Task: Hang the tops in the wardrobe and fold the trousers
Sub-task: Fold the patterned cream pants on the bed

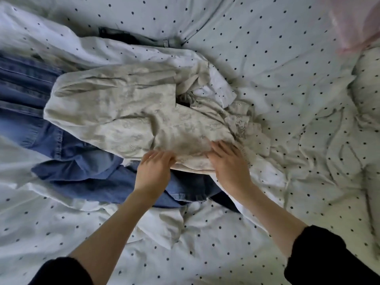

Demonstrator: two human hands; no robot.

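A cream embroidered top (127, 112) lies crumpled across the middle of the bed, on top of a pile of clothes. My left hand (153, 171) grips its near hem, fingers curled under the cloth edge. My right hand (229, 163) rests on the same hem a little to the right, fingers spread flat on the fabric. Blue denim garments (86, 171) lie beneath and to the left of the top. A white dotted garment (218, 85) peeks out at the top's far right. A dark piece of clothing (123, 37) shows at the back of the pile.
The bed is covered by a white duvet with dark dots (267, 58), heavily wrinkled on the right. A pink blurred object (357, 23) sits at the far right corner. Another dark cloth edge (224, 201) lies under the denim near my right wrist.
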